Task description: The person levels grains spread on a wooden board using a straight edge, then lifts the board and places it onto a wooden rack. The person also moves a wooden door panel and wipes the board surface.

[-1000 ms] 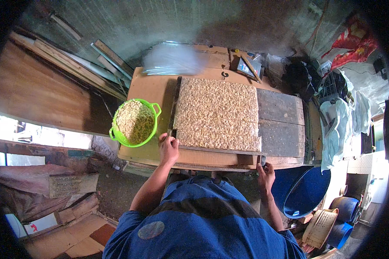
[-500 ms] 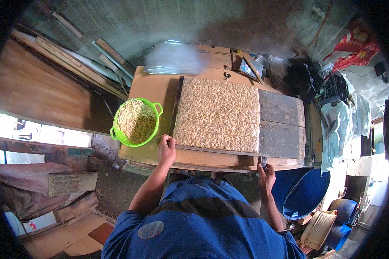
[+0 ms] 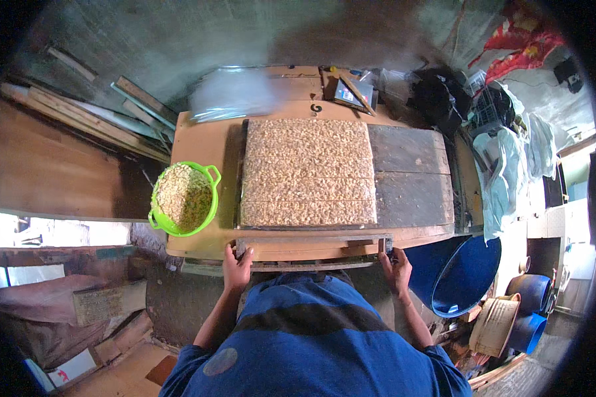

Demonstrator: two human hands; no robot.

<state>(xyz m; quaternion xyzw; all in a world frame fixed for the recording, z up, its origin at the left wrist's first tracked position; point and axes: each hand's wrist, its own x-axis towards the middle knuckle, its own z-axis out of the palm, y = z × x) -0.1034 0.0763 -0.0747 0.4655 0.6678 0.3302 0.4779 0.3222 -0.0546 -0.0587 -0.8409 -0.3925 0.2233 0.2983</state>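
Reaching forward from below, well apart, my left hand [image 3: 237,266] and right hand [image 3: 395,270] each pinch one end of the long bar [image 3: 311,239]. It runs along the near edge of the table [image 3: 208,149], on my side of the pale, grainy slab [image 3: 308,172].

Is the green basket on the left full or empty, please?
Not empty: pale pieces cover the inside of the green basket. I cannot tell how deep they lie.
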